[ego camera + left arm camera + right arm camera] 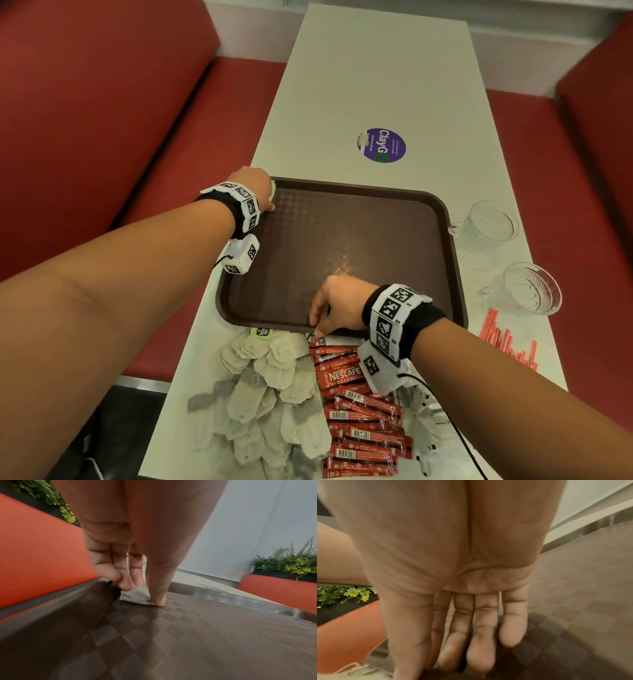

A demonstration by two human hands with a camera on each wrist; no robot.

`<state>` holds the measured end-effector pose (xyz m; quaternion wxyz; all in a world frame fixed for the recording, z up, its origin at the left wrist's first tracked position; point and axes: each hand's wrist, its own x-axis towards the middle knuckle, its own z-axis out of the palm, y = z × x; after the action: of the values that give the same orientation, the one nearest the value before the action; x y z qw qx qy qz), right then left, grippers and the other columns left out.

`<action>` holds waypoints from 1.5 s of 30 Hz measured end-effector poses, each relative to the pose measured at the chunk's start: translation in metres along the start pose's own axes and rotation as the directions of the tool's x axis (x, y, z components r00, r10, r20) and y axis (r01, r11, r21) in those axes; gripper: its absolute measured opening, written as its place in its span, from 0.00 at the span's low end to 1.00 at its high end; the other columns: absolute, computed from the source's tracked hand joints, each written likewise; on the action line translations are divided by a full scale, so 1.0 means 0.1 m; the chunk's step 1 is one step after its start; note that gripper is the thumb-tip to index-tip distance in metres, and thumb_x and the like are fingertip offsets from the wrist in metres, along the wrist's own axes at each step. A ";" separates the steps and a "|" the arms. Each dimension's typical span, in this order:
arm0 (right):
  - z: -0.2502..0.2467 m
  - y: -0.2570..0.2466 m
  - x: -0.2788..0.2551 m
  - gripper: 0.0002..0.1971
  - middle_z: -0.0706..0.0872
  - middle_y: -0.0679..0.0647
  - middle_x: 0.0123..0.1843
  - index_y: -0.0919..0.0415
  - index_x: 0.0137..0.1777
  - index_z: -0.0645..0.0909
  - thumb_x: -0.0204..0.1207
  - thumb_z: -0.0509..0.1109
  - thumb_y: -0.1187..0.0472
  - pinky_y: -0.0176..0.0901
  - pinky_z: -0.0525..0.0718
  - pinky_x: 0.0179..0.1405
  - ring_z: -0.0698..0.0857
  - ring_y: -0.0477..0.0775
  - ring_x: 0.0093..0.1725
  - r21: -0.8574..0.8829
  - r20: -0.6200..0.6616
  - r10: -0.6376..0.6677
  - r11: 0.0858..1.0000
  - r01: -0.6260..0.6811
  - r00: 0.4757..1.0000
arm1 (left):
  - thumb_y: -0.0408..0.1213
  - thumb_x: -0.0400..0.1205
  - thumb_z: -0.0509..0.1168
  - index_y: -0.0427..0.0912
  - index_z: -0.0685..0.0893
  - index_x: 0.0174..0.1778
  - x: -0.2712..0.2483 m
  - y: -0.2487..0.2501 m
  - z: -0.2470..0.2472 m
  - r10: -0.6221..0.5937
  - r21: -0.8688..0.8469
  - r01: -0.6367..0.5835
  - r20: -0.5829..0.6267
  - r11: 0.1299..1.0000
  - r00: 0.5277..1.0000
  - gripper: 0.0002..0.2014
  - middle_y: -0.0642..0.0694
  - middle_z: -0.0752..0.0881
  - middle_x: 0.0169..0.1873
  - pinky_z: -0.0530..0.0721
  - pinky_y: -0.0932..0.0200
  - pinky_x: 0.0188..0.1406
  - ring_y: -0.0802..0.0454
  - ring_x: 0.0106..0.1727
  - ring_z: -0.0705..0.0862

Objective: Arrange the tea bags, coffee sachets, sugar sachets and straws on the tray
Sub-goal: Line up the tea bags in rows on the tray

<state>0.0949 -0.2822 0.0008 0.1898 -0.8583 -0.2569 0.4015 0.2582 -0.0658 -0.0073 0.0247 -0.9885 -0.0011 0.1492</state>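
A brown tray (342,240) lies across the white table. My left hand (270,197) is at its far left corner and pinches a tea bag (135,596) between thumb and fingers, low against the tray floor (205,642). My right hand (317,327) hangs over the tray's near rim with relaxed fingers (479,655) and holds nothing; its thumb tip is beside the topmost coffee sachet. In front of the tray lie a heap of tea bags (267,387), red coffee sachets (363,411) and white sugar sachets (424,418). Red straws (507,342) lie at the right.
Two glass cups (489,226) (527,291) stand on the table right of the tray. A purple sticker (382,145) marks the bare far tabletop. Red benches (102,102) run along both sides of the narrow table.
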 end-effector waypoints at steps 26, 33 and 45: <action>0.30 -0.49 -0.05 0.21 0.74 0.47 0.51 0.47 0.68 0.84 0.74 0.78 0.51 0.43 0.74 0.47 0.79 0.53 0.53 -0.350 -0.029 -0.133 0.930 0.115 0.991 | 0.58 0.75 0.74 0.57 0.86 0.63 -2.33 -0.29 0.50 0.503 -0.288 -0.440 0.206 0.851 0.839 0.21 0.61 0.85 0.55 0.79 0.62 0.48 0.63 0.47 0.79; 0.29 -0.51 -0.10 0.06 0.85 0.52 0.47 0.53 0.43 0.85 0.70 0.78 0.56 0.48 0.83 0.44 0.83 0.55 0.45 -0.279 -0.087 -0.114 0.956 0.086 0.990 | 0.51 0.80 0.70 0.57 0.87 0.61 -2.34 -0.20 0.50 0.464 -0.157 -0.441 0.167 0.884 0.870 0.14 0.58 0.86 0.54 0.81 0.58 0.51 0.56 0.54 0.84; 0.19 -0.49 -0.20 0.10 0.85 0.53 0.38 0.54 0.35 0.74 0.77 0.68 0.59 0.48 0.80 0.37 0.83 0.56 0.39 -0.020 -0.192 -0.015 1.000 0.011 0.981 | 0.57 0.81 0.65 0.61 0.88 0.57 -2.42 -0.07 0.56 0.441 0.087 -0.454 0.136 0.887 0.887 0.13 0.56 0.84 0.55 0.84 0.54 0.45 0.50 0.57 0.85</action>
<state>0.0549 -0.2524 0.0274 0.2082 -0.8932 -0.2466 0.3131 0.0107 -0.0580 0.0111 0.0472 -0.9489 0.2344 0.2060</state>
